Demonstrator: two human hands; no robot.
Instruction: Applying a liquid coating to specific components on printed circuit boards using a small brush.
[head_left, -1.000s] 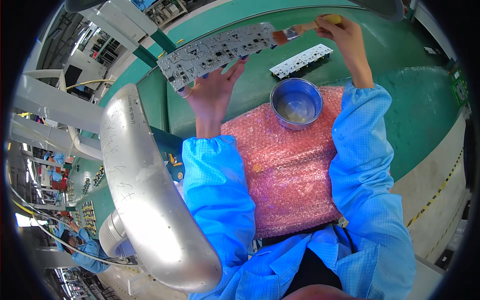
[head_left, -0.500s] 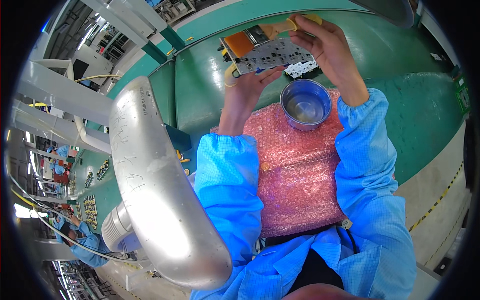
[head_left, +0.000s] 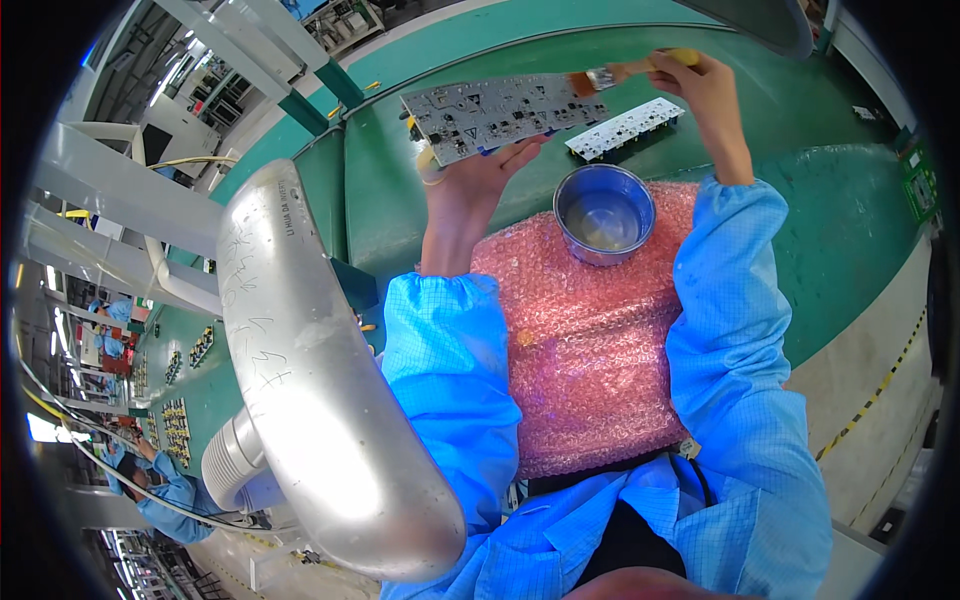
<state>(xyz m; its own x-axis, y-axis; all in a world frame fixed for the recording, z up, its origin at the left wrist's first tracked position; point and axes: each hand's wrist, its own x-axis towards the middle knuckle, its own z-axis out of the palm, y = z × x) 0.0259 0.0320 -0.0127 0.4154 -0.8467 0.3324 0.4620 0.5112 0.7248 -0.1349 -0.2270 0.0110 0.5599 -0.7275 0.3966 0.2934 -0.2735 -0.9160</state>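
My left hand (head_left: 475, 185) grips a grey circuit board (head_left: 500, 112) from beneath, holding it tilted above the far part of the table; a yellow cover shows on one finger. The board's upper face carries many small dark parts. In my right hand (head_left: 708, 95) is a paintbrush (head_left: 625, 70) with a wooden handle, its orange-brown bristles against the board's right end. Below the hands a round metal bowl (head_left: 605, 255) holds clear liquid and stands on pink bubble wrap (head_left: 590, 370). A second circuit board (head_left: 628, 128) lies on the table behind the bowl.
A large silver fume duct (head_left: 310, 380) rises close beside my left arm. The green table (head_left: 820, 240) spreads to the right, where a green circuit board (head_left: 918, 185) sits at the edge. Far left, a person in blue (head_left: 175, 490) works near rows of boards (head_left: 175, 430).
The brush has moved right along the board, from its left end to its right end, with my right hand. The board has shifted left, and the second board behind the bowl now shows more fully.
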